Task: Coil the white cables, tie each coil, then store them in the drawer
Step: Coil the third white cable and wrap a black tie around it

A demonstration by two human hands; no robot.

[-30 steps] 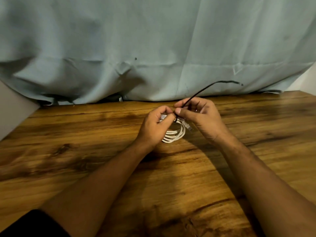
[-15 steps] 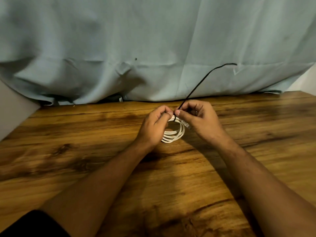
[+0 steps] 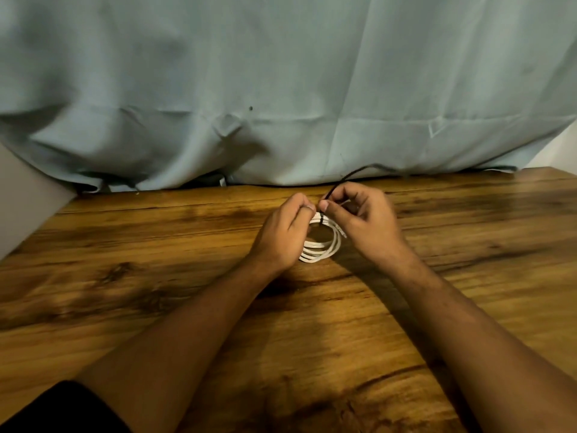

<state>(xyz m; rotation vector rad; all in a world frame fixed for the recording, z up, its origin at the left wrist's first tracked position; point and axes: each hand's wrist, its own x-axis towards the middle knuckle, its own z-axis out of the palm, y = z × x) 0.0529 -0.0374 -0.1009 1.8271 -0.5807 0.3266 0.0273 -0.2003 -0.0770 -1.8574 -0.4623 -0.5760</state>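
Head cam: L hand [image 3: 281,235] pinched the top of the white cable coil [image 3: 317,253] to keep its loops bunched, R hand [image 3: 362,220] pinched the black tie [image 3: 338,185] by its tail, prob. to cinch it, coil upright btwn them, low at the wooden table [image 3: 156,245].

The white cable coil [image 3: 319,250], several loops, stands tilted, a black tie [image 3: 321,218] round its top.

The left hand [image 3: 281,235] hides part of the white coil [image 3: 321,250] — the black tie [image 3: 338,185] blurs toward its tip.
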